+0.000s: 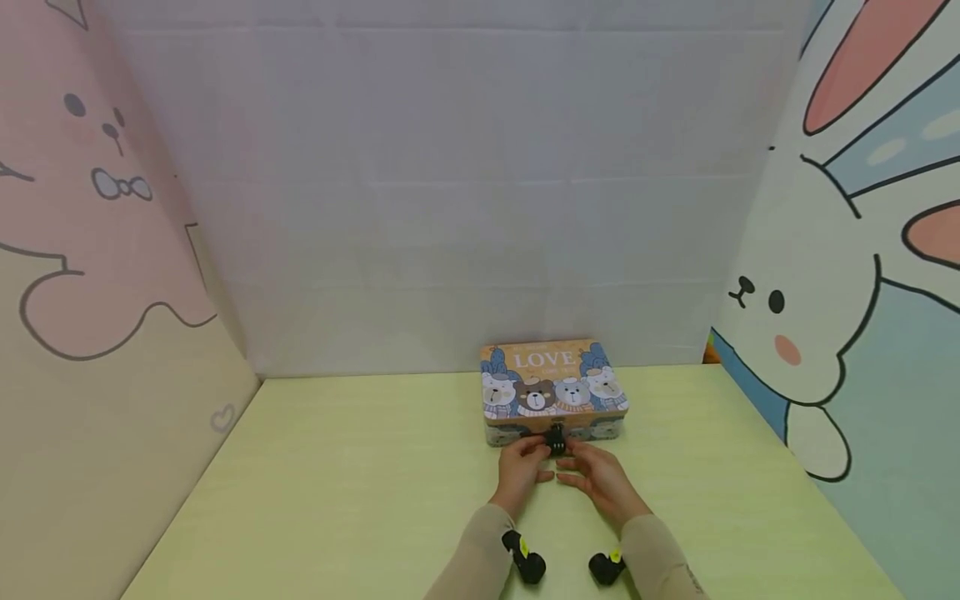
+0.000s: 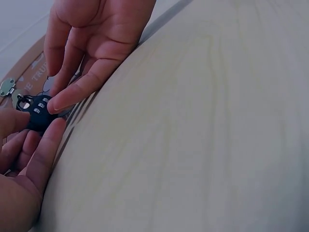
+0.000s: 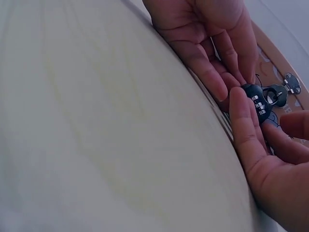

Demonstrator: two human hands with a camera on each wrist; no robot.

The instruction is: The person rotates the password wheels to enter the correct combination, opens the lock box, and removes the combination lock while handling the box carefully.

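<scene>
A black padlock with white digits on its face hangs at the front of a tin box; its shackle loops through the metal latch. The left hand holds the padlock by its side, thumb against the body. Opposite it, the right hand touches the padlock with a fingertip, its other fingers extended and its thumb apart. In the left wrist view the left hand is lower left, the right hand above.
The box stands on a pale yellow-green table, near a white backdrop. Cartoon-printed panels flank the table at left and right. A small black camera is worn at each wrist.
</scene>
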